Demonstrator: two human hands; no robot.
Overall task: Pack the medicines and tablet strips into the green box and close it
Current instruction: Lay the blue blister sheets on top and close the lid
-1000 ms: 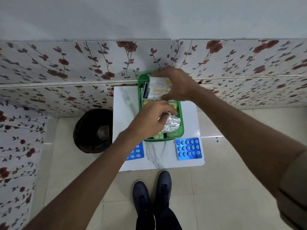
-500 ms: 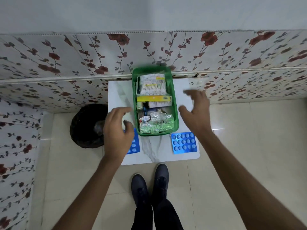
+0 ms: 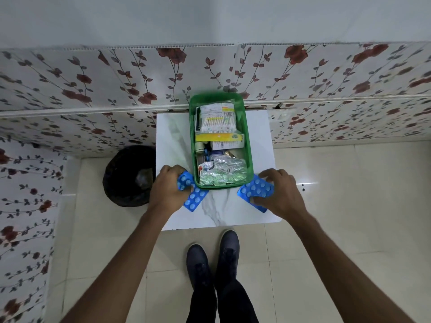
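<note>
The green box [image 3: 193, 145] stands open on a small white marble table [image 3: 172, 141], filled with medicine packets, a cotton-swab pack, a yellow carton and silver tablet strips. My left hand [image 3: 166, 191] grips a blue tablet strip [image 3: 194, 198] just left of the box's near corner. My right hand [image 3: 278, 192] grips a second blue tablet strip [image 3: 255, 190] just right of the box. Both strips are tilted, their inner ends close to the box wall. No lid is in view.
A black waste bin [image 3: 128, 176] stands on the floor left of the table. A floral-papered wall [image 3: 140, 78] runs right behind the table. My dark shoes [image 3: 213, 259] are at the table's near edge on beige tiles.
Both hands left the box after dropping a packet and a silver strip inside, moved down to the table's near side, and each closed on a blue tablet strip, which now sits tilted.
</note>
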